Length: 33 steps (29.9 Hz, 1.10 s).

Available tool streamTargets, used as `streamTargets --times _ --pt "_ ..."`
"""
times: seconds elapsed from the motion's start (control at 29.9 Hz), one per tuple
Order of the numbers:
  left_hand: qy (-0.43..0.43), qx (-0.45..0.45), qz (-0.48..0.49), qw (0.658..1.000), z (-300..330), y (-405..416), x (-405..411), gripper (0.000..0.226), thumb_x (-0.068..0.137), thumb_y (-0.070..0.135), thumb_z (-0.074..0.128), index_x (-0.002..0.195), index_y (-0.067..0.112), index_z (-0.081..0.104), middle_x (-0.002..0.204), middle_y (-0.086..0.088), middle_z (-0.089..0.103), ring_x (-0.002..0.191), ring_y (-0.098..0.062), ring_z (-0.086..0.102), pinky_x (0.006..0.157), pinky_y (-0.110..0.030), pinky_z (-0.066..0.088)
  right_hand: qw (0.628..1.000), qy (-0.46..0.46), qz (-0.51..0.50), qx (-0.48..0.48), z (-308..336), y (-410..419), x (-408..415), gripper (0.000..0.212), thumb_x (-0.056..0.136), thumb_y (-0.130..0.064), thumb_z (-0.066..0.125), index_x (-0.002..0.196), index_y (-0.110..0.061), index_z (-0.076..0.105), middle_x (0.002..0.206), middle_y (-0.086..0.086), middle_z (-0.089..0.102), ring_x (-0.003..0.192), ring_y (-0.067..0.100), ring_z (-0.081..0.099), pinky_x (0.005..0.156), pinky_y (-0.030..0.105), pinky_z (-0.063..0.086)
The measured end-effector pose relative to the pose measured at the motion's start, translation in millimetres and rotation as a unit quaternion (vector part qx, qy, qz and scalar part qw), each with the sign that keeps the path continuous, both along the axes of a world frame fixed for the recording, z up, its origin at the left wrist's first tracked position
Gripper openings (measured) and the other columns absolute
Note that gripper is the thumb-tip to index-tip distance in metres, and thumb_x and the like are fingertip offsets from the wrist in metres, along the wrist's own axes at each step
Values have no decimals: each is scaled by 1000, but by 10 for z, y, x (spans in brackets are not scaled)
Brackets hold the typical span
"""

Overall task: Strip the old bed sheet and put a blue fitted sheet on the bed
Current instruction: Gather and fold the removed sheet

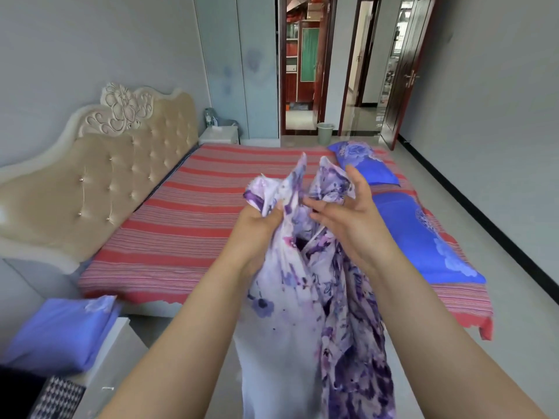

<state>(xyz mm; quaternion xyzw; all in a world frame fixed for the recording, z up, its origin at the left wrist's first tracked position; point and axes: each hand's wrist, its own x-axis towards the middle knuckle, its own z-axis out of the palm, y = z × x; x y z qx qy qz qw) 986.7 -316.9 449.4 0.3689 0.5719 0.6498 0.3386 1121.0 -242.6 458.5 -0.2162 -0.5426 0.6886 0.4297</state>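
Above striped bed (181, 213), left hand (257, 225) grips floral sheet (302, 313) hanging lengthwise downward

- Two bare forearms reach into view from below, with no sleeves showing on either.
- The left hand (258, 220) carries no ring, watch or glove.
- The right hand (348, 219) is likewise bare, its wrist plain, its fingernails short and unpainted.

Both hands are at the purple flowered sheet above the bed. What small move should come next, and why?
Probably close the right hand on the purple flowered sheet. The left hand already grips a bunch of it, but the right hand's fingers are spread and the cloth hangs loose in front of the striped bed.
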Motion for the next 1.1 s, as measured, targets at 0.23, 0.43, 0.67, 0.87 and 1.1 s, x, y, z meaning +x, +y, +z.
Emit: streamTargets --times 0.23,0.43,0.67,0.87,1.1 --pt "-18 -5 -175 984 78 -113 -78 28 94 -1 50 115 14 62 107 -7 71 102 -22 67 87 -34 55 988 -106 25 105 -55 -23 -22 40 76 -34 74 112 -34 58 118 -6 60 95 5 64 89 26 50" --pt "-87 -131 -284 946 56 -125 -215 36 68 2 59 102 8 71 99 -16 70 87 -28 68 81 -39 55 984 -79 115 107 -158 -61 -62 56 60 -60 79 92 -16 67 91 11 53 89 24 51 85 43 45" --pt "-199 -101 -213 951 68 -134 -242 57 96 41 45 135 0 48 136 -22 52 126 -35 49 107 -46 38 998 35 -53 27 -111 -229 -187 15 87 -30 64 90 -16 68 91 15 61 88 25 55 87 46 45" --pt "30 -41 93 994 260 -176 -372 37 96 27 55 64 9 51 51 3 55 41 -9 46 44 -14 37 945 -71 -226 224 26 -327 -116 29 99 -21 42 71 -20 36 91 0 33 79 -3 38 82 11 33" --pt "50 -2 61 997 315 -169 -166 31 90 23 64 85 -7 67 74 -23 60 62 -22 46 59 -29 34 881 -152 -195 404 160 -447 -199 18 99 -20 41 81 -22 43 95 3 35 82 -17 39 77 0 31"
